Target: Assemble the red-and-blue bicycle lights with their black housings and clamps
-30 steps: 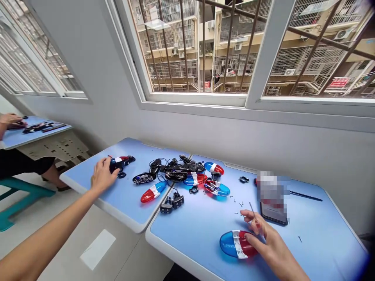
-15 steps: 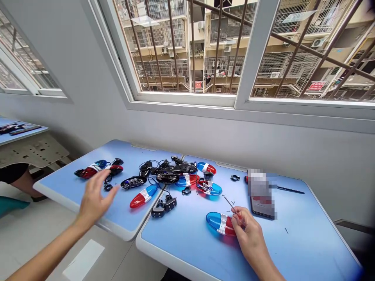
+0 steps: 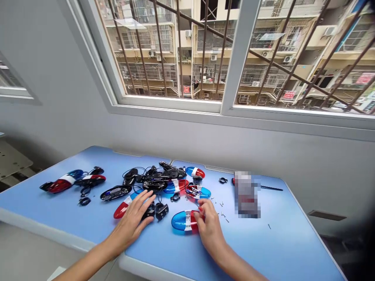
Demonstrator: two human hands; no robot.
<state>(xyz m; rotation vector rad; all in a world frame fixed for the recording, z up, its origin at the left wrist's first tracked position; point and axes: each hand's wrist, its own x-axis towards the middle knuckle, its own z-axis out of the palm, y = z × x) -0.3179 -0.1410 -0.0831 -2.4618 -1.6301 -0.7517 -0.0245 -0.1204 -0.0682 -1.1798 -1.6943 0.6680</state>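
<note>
My right hand is closed on a small red-handled screwdriver, most of it hidden by the fingers. The hand rests against the red end of a blue, white and red light cover lying on the table. My left hand is open with its fingers stretched out, over the black button units and partly covering another red-and-blue light cover. Whether the fingers touch either one, I cannot tell. Several small screws lie just beyond my right hand.
A heap of black wired light bases lies at the back across two joined blue tables. Further assembled lights are at the left. On the right are a blurred-out item and a dark rod. Black clamp rings lie about.
My left hand has come right and down, from above the left table to the button units. The view has turned right. My right hand still holds the screwdriver, now less visible.
</note>
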